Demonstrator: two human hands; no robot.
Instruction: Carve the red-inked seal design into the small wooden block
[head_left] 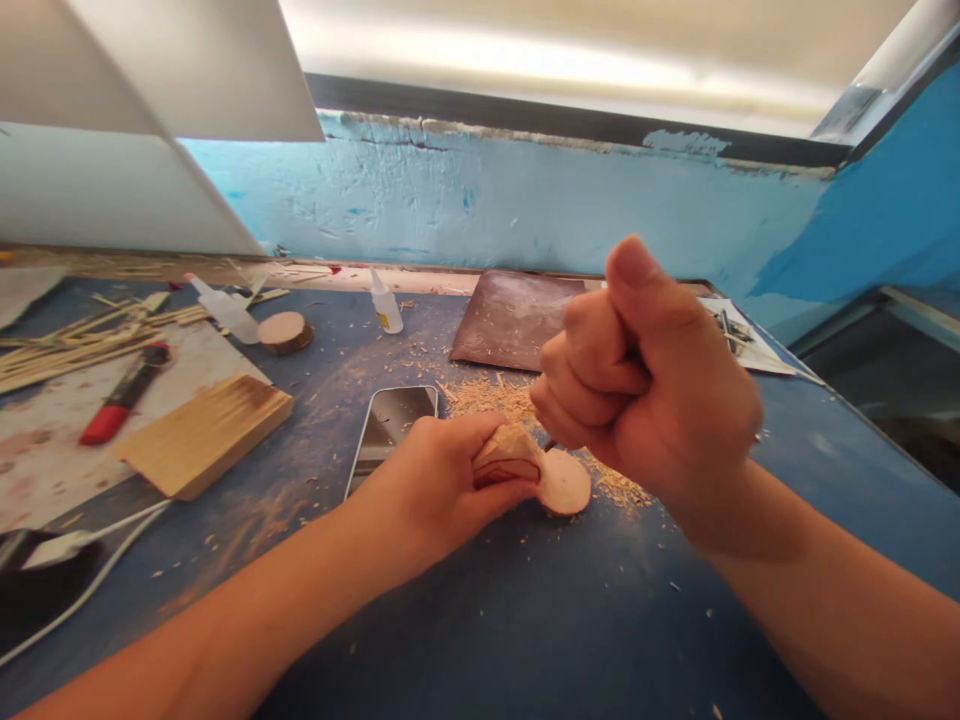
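My left hand (442, 470) is closed round a small carved piece of wood (508, 448), pale on top with dark curved lines on its side. Just right of it, a round wood slice (566, 484) lies on the blue table. My right hand (637, 370) is raised above the slice in a fist, thumb on top. A thin dark rod shows below the fist, close to the carved wood; the rest of it is hidden, so I cannot make out what it is. Wood shavings (495, 398) lie behind and beside both hands.
A phone (394, 420) lies behind my left forearm. Leftward are a wooden block (206, 435), a red and black cutter (126, 393), thin sticks (67, 350) and another wood slice (285, 332). A glue bottle (386, 305) and a brown board (510, 318) are further back.
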